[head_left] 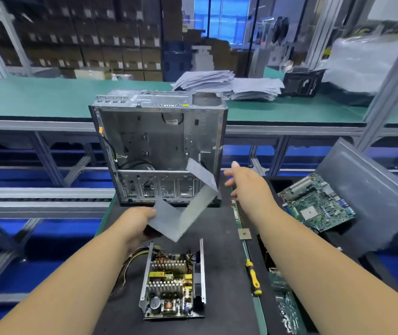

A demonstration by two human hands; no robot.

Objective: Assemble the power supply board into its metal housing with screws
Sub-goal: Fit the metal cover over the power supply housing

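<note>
Your left hand pinches the bent metal cover by one corner, lifted clear above the power supply board, which sits in its open housing tray on the mat. Your right hand hangs spread, empty, reaching toward the cover's far flap.

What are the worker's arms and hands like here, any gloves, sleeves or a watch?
Both forearms are bare as far as the picture shows, with no sleeves in sight. The left hand and the right hand wear no gloves. No watch, ring or wrist strap shows. The right hand's fingernails look fairly long.
</note>
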